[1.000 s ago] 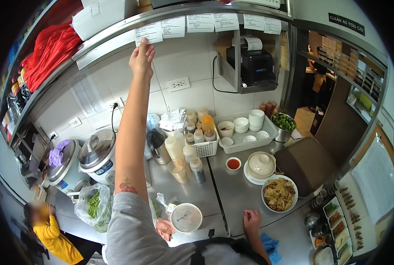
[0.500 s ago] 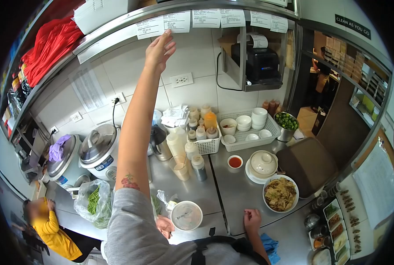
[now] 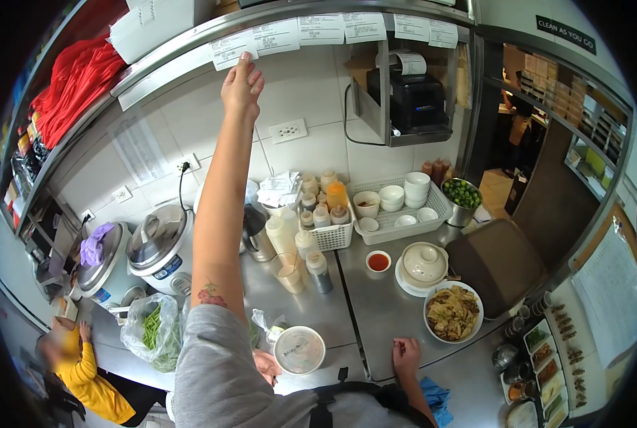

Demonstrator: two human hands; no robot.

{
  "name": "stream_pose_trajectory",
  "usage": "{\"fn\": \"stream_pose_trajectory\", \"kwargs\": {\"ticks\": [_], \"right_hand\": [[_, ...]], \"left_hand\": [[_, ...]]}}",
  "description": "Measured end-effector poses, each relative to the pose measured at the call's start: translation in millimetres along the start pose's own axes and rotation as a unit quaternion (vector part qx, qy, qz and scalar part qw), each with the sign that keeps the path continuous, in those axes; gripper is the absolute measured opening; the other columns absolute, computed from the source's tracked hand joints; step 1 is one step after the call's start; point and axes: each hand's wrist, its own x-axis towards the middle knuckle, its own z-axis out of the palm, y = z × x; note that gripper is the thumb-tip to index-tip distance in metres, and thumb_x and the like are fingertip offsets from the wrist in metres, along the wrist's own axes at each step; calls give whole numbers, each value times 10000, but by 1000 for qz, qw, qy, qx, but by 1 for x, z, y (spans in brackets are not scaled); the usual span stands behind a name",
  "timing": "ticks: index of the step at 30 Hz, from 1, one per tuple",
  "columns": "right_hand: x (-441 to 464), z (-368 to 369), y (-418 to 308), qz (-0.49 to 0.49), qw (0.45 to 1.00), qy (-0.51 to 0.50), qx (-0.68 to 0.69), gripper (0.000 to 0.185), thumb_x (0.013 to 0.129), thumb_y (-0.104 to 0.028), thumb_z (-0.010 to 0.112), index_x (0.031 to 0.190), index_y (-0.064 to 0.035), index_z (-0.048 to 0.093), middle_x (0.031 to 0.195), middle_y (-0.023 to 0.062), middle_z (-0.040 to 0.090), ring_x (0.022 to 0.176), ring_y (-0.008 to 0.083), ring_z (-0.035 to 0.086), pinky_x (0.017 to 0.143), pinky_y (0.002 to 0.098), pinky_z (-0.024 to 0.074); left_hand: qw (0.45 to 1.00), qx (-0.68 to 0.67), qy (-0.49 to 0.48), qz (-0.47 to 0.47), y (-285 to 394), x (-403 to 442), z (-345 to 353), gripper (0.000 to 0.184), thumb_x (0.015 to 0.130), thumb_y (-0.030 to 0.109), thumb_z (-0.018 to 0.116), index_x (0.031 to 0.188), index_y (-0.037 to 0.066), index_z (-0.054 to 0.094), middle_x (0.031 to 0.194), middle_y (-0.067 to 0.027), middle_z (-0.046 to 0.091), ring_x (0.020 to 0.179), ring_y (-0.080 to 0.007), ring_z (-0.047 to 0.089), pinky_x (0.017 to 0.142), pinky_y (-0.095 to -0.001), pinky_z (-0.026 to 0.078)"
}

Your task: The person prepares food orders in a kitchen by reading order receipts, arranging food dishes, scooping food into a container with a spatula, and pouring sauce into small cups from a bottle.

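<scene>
My left hand (image 3: 243, 87) is raised to the row of paper order slips under the shelf. Its index finger reaches the lower edge of the leftmost slip (image 3: 233, 51), while the other fingers are loosely bent and apart. Low in the view, my right hand (image 3: 406, 357) rests at the counter's front edge with slack, slightly curled fingers and nothing visible in it. Up and to its right stands a bowl of noodle-like food (image 3: 452, 312). A lidded round tub (image 3: 299, 350) lies to its left.
Squeeze bottles (image 3: 319, 272), a basket of white bowls (image 3: 404, 207) and a lidded pot (image 3: 425, 262) stand on the counter. At left are rice cookers (image 3: 160, 239) and a bag of green beans (image 3: 151, 328). A person in yellow (image 3: 93, 381) is at far left.
My left hand has shifted left from near the second slip to the leftmost one. The view has moved slightly. My right hand stays at the counter edge.
</scene>
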Motion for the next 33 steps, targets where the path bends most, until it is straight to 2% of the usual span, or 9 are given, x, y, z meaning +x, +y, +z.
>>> {"fn": "stream_pose_trajectory", "kwargs": {"ticks": [8, 13, 15, 18, 21, 24, 27, 31, 33], "right_hand": [[0, -1, 0, -38, 999, 21, -30, 81, 764, -6, 620, 828, -51, 645, 717, 90, 523, 594, 214, 524, 552, 320, 423], [0, -1, 3, -3, 1000, 6, -24, 79, 773, -24, 612, 827, -69, 650, 700, 87, 518, 609, 224, 521, 564, 334, 421], [0, 1, 8, -10, 999, 5, -36, 75, 777, -38, 613, 826, -78, 653, 693, 82, 516, 626, 229, 524, 575, 342, 423], [1, 0, 8, -13, 999, 8, -37, 71, 777, -55, 620, 829, -89, 655, 690, 77, 518, 651, 237, 528, 592, 352, 426], [3, -4, 1, 8, 999, -6, -38, 71, 775, -63, 627, 831, -96, 654, 695, 76, 526, 663, 244, 529, 600, 358, 426], [6, 1, 13, -11, 999, -10, -45, 73, 775, -70, 631, 837, -100, 655, 699, 81, 532, 660, 251, 529, 596, 361, 424], [7, -9, 2, -1, 1000, -7, -18, 81, 784, -79, 634, 858, -97, 663, 710, 84, 550, 650, 241, 536, 587, 349, 426], [8, -11, 9, 157, 979, -78, 105, 147, 823, -110, 651, 961, -59, 661, 780, 56, 621, 666, 141, 567, 609, 273, 446], [32, -19, -9, 142, 971, -24, 189, 206, 852, -105, 636, 1046, -38, 628, 809, 12, 619, 697, 99, 557, 657, 242, 459]], "left_hand": [[997, 70, -17, -38, -20, -6, 3, 665, 734, 476, 764, 1183, 42, 535, 1132, -78, 545, 999, -182, 556, 807, -296, 474], [901, 225, -355, -110, -72, -77, 72, 383, 926, 329, 559, 1108, -5, 605, 849, -56, 633, 871, -162, 621, 819, -283, 495], [846, 264, -459, 70, -106, -89, 112, 368, 934, 287, 537, 1186, 21, 572, 1012, -124, 632, 998, -225, 607, 877, -352, 482], [780, 393, -349, 339, -153, -79, 174, 470, 857, 326, 621, 1252, 82, 549, 1128, -240, 561, 1063, -335, 550, 924, -407, 444], [775, 552, -218, 220, -186, -52, 231, 695, 779, 483, 673, 1324, 103, 470, 1204, -315, 475, 1143, -443, 460, 978, -448, 395], [883, 344, -205, 246, -226, -5, 240, 369, 773, 237, 702, 1109, 97, 651, 924, -202, 625, 914, -372, 610, 834, -402, 483], [838, 306, -134, 431, -229, -18, 234, 246, 759, 55, 650, 994, 105, 701, 786, -194, 610, 741, -326, 621, 716, -373, 494], [874, 287, -252, 300, -169, -119, 187, 334, 803, -3, 610, 1104, 126, 674, 828, -113, 627, 820, -182, 646, 691, -259, 487], [875, 286, -326, 214, -145, -166, 155, 438, 794, -34, 599, 1202, 126, 624, 905, -68, 594, 839, -126, 623, 666, -212, 479]]}}
